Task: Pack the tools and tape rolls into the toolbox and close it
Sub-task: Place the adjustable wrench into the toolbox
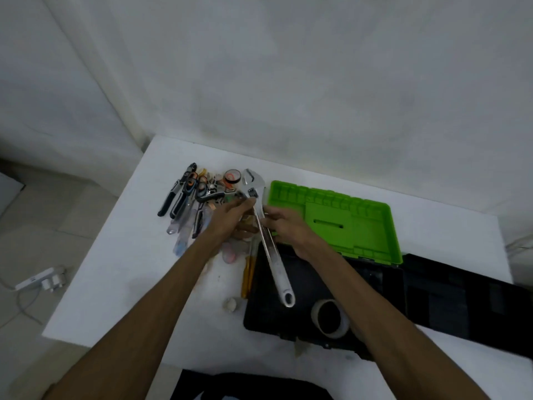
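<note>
A long silver adjustable wrench [272, 255] hangs slanted over the left end of the open black toolbox [274, 319], its head up near the tool pile. My left hand [227, 219] pinches it just below the head. My right hand [284, 226] grips the shaft a little lower. A wide pale tape roll [330, 317] lies inside the toolbox. The green tray [360, 226] sits on the table behind the box. Pliers, cutters and screwdrivers lie in a pile [187, 200] at the left, with an orange tape roll [232, 177] at its back.
The toolbox lid [467, 298] lies open flat to the right. A yellow-handled tool [248, 272] and a small white lump [230, 304] lie left of the box. The white table [121, 284] stands against a wall. A power strip [37, 280] lies on the floor.
</note>
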